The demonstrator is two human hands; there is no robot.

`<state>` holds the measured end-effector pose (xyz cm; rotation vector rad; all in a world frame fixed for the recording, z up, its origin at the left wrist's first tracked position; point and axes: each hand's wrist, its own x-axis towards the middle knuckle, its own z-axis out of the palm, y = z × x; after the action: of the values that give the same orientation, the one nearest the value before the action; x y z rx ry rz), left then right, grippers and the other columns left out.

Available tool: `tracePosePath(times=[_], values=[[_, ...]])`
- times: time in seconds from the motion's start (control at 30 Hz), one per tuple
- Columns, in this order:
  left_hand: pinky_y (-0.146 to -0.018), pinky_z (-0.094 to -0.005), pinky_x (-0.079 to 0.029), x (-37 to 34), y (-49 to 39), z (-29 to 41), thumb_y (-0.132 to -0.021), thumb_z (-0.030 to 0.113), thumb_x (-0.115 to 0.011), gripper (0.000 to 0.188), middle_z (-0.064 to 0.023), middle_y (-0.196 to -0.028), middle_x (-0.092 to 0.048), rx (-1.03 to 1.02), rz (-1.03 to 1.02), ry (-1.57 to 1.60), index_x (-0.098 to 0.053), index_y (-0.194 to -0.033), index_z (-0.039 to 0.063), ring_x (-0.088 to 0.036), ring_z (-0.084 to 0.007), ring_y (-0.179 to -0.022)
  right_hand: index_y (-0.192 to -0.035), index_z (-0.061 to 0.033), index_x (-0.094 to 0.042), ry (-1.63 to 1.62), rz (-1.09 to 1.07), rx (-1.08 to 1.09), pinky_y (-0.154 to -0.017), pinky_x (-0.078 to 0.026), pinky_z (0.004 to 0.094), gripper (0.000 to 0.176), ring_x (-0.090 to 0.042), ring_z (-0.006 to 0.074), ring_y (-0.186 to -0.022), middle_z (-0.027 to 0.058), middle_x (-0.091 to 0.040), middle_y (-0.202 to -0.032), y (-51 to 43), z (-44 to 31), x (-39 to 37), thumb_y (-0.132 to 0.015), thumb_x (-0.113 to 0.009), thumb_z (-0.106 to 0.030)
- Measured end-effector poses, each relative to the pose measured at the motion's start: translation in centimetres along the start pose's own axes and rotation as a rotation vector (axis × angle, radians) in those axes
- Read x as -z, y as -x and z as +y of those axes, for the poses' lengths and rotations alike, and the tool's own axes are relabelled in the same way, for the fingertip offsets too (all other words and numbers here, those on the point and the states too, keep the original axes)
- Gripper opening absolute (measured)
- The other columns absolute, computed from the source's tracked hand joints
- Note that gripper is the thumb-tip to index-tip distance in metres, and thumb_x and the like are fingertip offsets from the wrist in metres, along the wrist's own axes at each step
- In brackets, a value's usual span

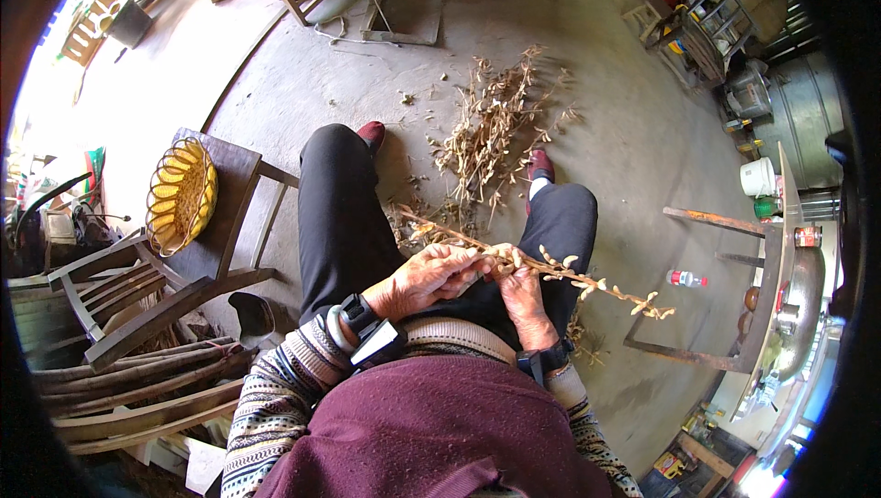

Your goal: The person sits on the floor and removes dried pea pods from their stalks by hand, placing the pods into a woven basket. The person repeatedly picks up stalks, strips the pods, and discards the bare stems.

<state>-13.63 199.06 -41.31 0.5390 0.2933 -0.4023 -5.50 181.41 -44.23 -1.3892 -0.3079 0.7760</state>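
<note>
A dried bean stalk [606,286] with pale, plump pods lies slantwise across both hands above my lap. My right hand [521,295] grips it near its middle, and the podded tip sticks out to the right. Close beside it, the bent fingers of my left hand [435,271] are closed at the stalk; whether they pinch a pod or the stem is hidden. The stalk's barer end points up and left past my left hand. On the floor between my feet lies a heap of dried bean plants [485,130] with pods.
At left, a yellow woven basket [182,196] rests on a wooden chair [230,164]. Bundled wooden poles [138,388] lie below it. A plastic bottle [683,278] is on the floor at right, within a table's wooden frame [764,319]. A wooden frame [402,12] lies beyond the heap.
</note>
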Motion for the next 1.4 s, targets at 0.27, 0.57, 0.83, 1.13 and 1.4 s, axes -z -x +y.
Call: tracePosePath(times=[0.27,0.57,0.83,1.13,1.4], values=[[-0.048,-0.0178,-0.032,0.3,-0.4,-0.1,-0.095,0.031,-0.057,0.029,0.0059,-0.067,-0.053,0.005,0.02,-0.6,-0.066,-0.089,0.004,-0.04,-0.0017,-0.054,-0.097,-0.0031,-0.059,0.152,0.013,-0.047,-0.078,-0.046,0.0248,0.018,-0.053,0.0083,-0.082,-0.0009,-0.061,-0.088,0.1,0.9,0.8,-0.093,-0.062,-0.02],[-0.048,-0.0219,-0.034,0.5,-1.0,-0.6,-0.097,0.028,-0.055,0.03,0.0044,-0.063,-0.051,-0.194,-0.031,-0.716,-0.062,-0.079,0.004,-0.042,-0.0045,-0.055,-0.109,-0.0027,-0.06,-0.346,-0.13,-0.493,-0.081,-0.046,0.0302,0.03,-0.057,0.0155,-0.084,0.0055,-0.063,-0.096,3.7,-2.1,0.2,-0.097,-0.052,-0.029],[-0.051,-0.0245,-0.037,0.2,-1.5,-1.4,-0.097,0.026,-0.053,0.031,0.0019,-0.062,-0.049,-0.248,-0.013,-0.846,-0.06,-0.081,0.001,-0.043,-0.0076,-0.057,-0.095,-0.0082,-0.062,-0.562,0.058,-0.301,-0.076,-0.049,0.0303,0.012,-0.057,0.0127,-0.079,-0.0003,-0.062,-0.086,2.3,-0.8,-0.8,-0.087,-0.068,-0.016],[-0.051,-0.0229,-0.037,0.8,-1.8,-2.3,-0.098,0.026,-0.051,0.03,0.0027,-0.064,-0.05,-0.348,0.091,-0.933,-0.059,-0.082,0.002,-0.044,-0.0072,-0.057,-0.091,-0.0076,-0.058,-0.518,0.053,-0.228,-0.062,-0.048,0.0275,0.006,-0.056,0.0129,-0.068,0.0016,-0.059,-0.077,0.6,1.0,-0.9,-0.09,-0.063,-0.011],[-0.044,-0.0194,-0.027,0.9,-1.0,-1.5,-0.097,0.031,-0.052,0.033,0.0026,-0.067,-0.05,0.019,0.017,-0.148,-0.063,-0.091,0.0,-0.034,-0.0035,-0.05,-0.091,-0.0073,-0.057,-0.483,0.112,-0.15,-0.068,-0.046,0.0255,0.004,-0.054,0.0099,-0.074,-0.0015,-0.058,-0.082,0.6,0.8,-1.3,-0.091,-0.061,-0.007]])
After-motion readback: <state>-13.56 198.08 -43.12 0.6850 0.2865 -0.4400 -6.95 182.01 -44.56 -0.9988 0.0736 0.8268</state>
